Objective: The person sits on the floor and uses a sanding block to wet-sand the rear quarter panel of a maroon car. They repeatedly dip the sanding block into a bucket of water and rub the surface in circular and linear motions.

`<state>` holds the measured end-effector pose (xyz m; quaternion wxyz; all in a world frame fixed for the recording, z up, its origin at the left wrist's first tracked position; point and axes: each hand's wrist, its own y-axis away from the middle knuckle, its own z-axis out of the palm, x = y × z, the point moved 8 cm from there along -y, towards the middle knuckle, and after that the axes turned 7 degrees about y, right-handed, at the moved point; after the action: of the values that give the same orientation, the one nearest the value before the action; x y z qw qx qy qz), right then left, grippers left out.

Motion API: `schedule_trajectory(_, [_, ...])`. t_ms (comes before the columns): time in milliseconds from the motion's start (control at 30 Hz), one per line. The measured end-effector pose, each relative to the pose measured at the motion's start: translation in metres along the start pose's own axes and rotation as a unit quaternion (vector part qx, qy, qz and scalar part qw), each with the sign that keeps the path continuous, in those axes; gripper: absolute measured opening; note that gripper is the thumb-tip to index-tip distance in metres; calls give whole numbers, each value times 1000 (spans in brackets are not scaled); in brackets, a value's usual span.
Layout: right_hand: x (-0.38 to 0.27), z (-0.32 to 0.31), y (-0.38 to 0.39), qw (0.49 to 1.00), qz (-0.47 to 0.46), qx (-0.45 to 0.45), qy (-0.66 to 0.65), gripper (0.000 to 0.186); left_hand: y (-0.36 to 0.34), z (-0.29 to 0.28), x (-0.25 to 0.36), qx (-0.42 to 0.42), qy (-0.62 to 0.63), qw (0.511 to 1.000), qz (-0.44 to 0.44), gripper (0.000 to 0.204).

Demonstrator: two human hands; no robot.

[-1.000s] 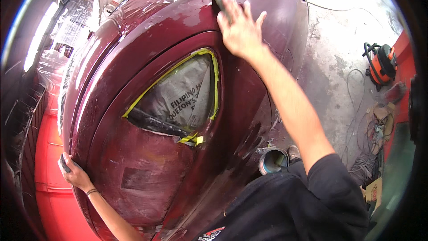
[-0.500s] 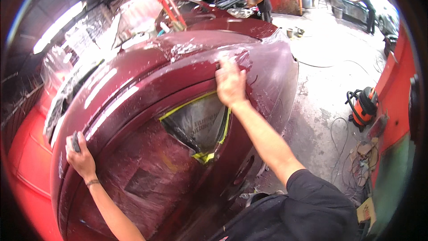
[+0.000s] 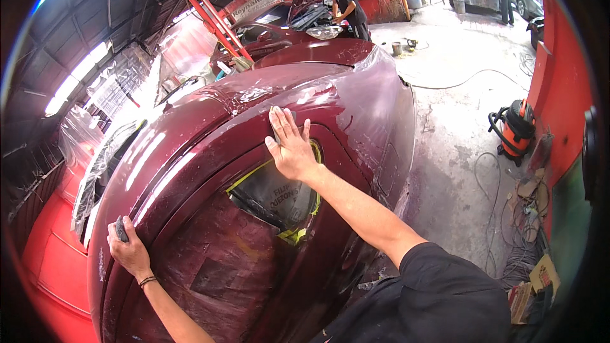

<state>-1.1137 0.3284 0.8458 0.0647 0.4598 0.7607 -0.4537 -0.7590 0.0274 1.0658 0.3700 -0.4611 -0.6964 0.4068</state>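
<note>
One left hand (image 3: 131, 256) is gripping a dark block (image 3: 121, 228) between thumb and fingers, apparently resting on the maroon car (image 3: 184, 216) for steadiness, while the right hand (image 3: 294, 152) is lying over a grey pad (image 3: 274, 128), fingers straight rather than curled, probably spreading pressure along the car's curve just above the tape-edged window (image 3: 270, 202)

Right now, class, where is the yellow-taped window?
In the head view, the yellow-taped window is near the middle, set in the maroon car body, just below the right hand and to the right of the left hand.
</note>
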Motion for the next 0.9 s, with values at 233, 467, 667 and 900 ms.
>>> schedule_trajectory(233, [154,-25,-58,963,261,-57,-33,72,-2,10,7,-12,1,1000,-16,34])
schedule_trajectory(467, [-29,-12,4,993,-111,14,-47,63,2,1,5,7,-6,1000,-7,32])
schedule_trajectory(667, [157,-34,-60,980,195,-38,-23,62,-2,14,3,9,1,1000,2,34])
schedule_trajectory(900, [-12,-15,4,994,-105,-10,-35,64,-1,0,1,5,-20,1000,9,34])
